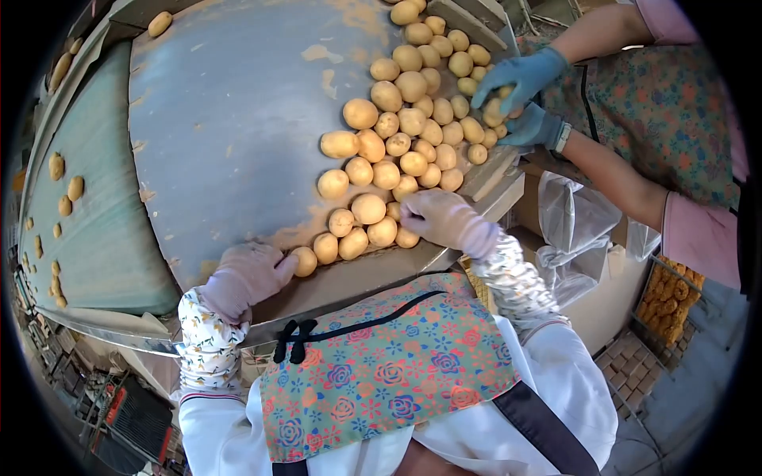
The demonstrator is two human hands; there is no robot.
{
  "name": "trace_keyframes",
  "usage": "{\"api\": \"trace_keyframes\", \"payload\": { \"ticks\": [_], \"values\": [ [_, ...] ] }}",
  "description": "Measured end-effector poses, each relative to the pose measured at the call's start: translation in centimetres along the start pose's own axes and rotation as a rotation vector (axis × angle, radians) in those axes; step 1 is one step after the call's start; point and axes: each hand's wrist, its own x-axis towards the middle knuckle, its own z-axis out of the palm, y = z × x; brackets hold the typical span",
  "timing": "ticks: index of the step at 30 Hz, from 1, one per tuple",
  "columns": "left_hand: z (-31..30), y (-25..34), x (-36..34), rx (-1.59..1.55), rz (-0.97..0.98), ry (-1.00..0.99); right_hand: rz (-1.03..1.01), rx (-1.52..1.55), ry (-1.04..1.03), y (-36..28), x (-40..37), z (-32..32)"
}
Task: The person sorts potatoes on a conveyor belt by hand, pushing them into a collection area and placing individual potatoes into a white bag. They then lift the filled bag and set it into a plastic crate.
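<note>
A pile of yellow-skinned potatoes (385, 174) lies along the near right side of a grey sorting surface (230, 119). My left hand (248, 274), in a pale glove, rests at the near rim with its fingers loosely extended. Its fingertips are beside the leftmost potato (303, 262) of the front row and are not closed round it. At the right end of that row is my right hand (440, 218), also gloved. Its fingers are bent but apart, reaching left over a potato (407, 237), with no potato visibly gripped; its palm is hidden.
Across the corner, a co-worker's blue-gloved hands (520, 83) handle potatoes at the pile's right end. A green conveyor belt (95, 198) on the left carries scattered potatoes. Clear plastic bags (575, 214) hang below the right edge. A crate of potatoes (671, 293) stands lower right.
</note>
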Motion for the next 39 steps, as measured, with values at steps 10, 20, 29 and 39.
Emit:
{"api": "trace_keyframes", "payload": {
  "ticks": [10, 20, 29, 39],
  "values": [
    [-2.2, 0.8, 0.7, -0.813, 0.108, 0.703, 0.261, -0.327, 0.053, -1.0, -1.8, -1.1],
    [-3.0, 0.6, -0.1, -0.702, 0.092, 0.725, 0.165, 0.882, 0.035, -1.1, -0.9, -2.2],
    [-2.6, 1.1, 0.5, -0.698, 0.167, 0.692, -0.125, 1.589, -0.074, -5.1, -0.3, -3.6],
    [-4.6, 2.2, -0.7, -0.968, 0.133, 0.220, -0.483, 0.272, 0.519, -11.0, 4.2, -0.1]
  ]
}}
